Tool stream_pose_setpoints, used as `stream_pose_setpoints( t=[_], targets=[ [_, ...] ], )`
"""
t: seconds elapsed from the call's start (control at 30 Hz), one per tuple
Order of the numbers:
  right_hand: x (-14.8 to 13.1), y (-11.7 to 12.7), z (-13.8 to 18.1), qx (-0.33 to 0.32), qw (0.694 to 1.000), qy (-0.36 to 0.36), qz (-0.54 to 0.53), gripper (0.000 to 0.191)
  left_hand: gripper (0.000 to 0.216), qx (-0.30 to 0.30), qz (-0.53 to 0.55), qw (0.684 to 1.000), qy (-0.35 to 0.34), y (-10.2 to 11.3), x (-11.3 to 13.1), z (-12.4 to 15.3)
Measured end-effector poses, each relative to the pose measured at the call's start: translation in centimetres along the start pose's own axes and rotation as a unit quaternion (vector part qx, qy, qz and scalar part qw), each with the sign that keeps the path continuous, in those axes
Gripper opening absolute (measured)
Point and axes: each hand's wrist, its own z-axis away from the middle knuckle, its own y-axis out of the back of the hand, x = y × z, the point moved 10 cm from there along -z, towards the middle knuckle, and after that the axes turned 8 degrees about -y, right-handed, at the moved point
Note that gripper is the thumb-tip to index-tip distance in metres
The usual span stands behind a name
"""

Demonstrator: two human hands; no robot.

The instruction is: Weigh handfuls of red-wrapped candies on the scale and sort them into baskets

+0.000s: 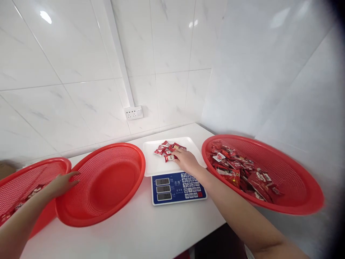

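Note:
On the white tray (153, 166) of a weighing scale lie several small red-and-white snack packets (159, 150). My right hand (187, 160) reaches over them from the right, its fingers closed at the edge of one packet (170, 158); the fingertips are partly hidden. Below the tray is the scale's blue keypad panel (176, 187) with lit displays. At the left, my left hand (66, 182) is open over the touching rims of two red baskets, fingers stretched towards the empty middle basket (107, 185). Nothing shows in that hand.
A large red basket (299, 187) on the right holds many red snack packets (242, 167). The left red basket (58, 163) has some packets inside, partly behind my forearm. All stand on a white table (129, 230) against a tiled wall with a socket (134, 113).

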Motion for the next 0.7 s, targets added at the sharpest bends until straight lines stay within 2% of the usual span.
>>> stream_pose_setpoints(
  t=[0.03, 0.1, 0.13, 0.17, 0.2, 0.23, 0.3, 0.37, 0.4, 0.43, 0.47, 0.53, 0.6, 0.7],
  targets=[
    [0.3, 0.2, -0.1, 0.008, 1.0, -0.011, -0.015, 0.03, 0.04, 0.014, -0.011, 1.0, -0.002, 0.4, 1.0, -0.1],
    [1.1, 1.0, -0.2, 0.03, 0.996, -0.045, -0.067, 0.03, 0.048, 0.044, -0.015, 0.998, -0.04, 1.2, 4.7, -0.1],
    [1.4, 1.3, -0.2, 0.036, 0.992, -0.061, -0.106, 0.029, 0.049, 0.052, -0.007, 0.995, -0.084, 1.6, 7.6, 0.1],
    [1.4, 1.6, -0.1, 0.034, 0.985, -0.071, -0.153, 0.026, 0.05, 0.058, 0.039, 0.985, -0.158, 1.9, 11.3, 0.6],
    [1.2, 1.7, -0.1, 0.022, 0.975, -0.074, -0.209, 0.024, 0.052, 0.041, 0.106, 0.973, -0.201, 1.9, 14.6, 1.3],
    [0.6, 1.7, 0.0, -0.001, 0.96, -0.072, -0.272, 0.022, 0.053, -0.011, 0.177, 0.957, -0.229, 1.2, 17.9, 2.0],
    [-1.2, 1.3, 0.3, -0.072, 0.908, -0.061, -0.409, 0.024, 0.059, -0.109, 0.322, 0.903, -0.264, 0.1, 24.5, 3.8],
    [-3.1, 0.7, 1.0, -0.145, 0.84, -0.058, -0.52, 0.03, 0.06, -0.186, 0.458, 0.816, -0.298, -0.6, 30.5, 5.7],
    [-3.8, 0.5, 1.3, -0.17, 0.81, -0.06, -0.559, 0.034, 0.055, -0.211, 0.516, 0.771, -0.307, -0.7, 32.7, 6.3],
    [-4.2, 0.5, 1.7, -0.184, 0.787, -0.063, -0.585, 0.036, 0.048, -0.212, 0.553, 0.743, -0.313, -0.6, 34.3, 6.6],
    [-4.2, 0.5, 2.0, -0.188, 0.775, -0.069, -0.599, 0.038, 0.043, -0.21, 0.572, 0.727, -0.317, -0.6, 35.3, 6.7],
    [-3.3, 0.7, 2.3, -0.174, 0.778, -0.084, -0.598, 0.037, 0.037, -0.185, 0.585, 0.725, -0.313, -0.4, 35.7, 6.3],
    [-1.4, 1.0, 2.5, -0.147, 0.805, -0.103, -0.566, 0.033, 0.034, -0.151, 0.577, 0.747, -0.295, 0.0, 34.4, 5.5],
    [2.2, 1.6, 2.6, -0.097, 0.841, -0.146, -0.512, 0.028, 0.032, -0.112, 0.54, 0.794, -0.257, 0.9, 30.5, 4.0]
  ],
)
